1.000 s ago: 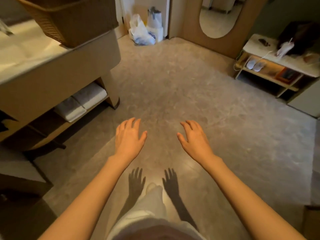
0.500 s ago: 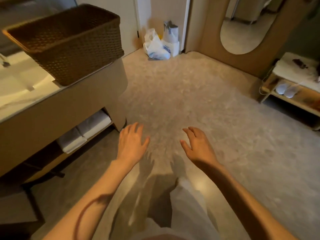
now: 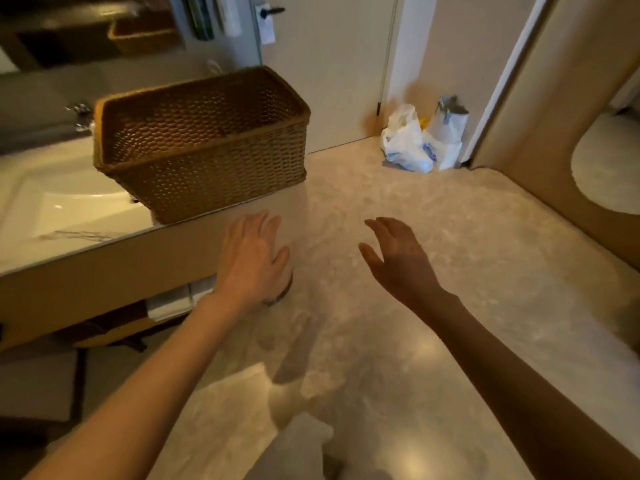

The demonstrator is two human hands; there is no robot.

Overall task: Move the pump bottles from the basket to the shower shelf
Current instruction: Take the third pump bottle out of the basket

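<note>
Warm dim light, glare on floor (image 3: 415, 455), motion blur throughout, bent wide-angle edges

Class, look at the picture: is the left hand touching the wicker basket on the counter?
Apart. The head view shows the left hand open below the wicker basket, with a strip of the counter edge visible between fingertips and basket base.

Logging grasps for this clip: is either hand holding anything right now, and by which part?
Nothing is held. The left hand and right hand are both open and empty, short of the basket.
</note>
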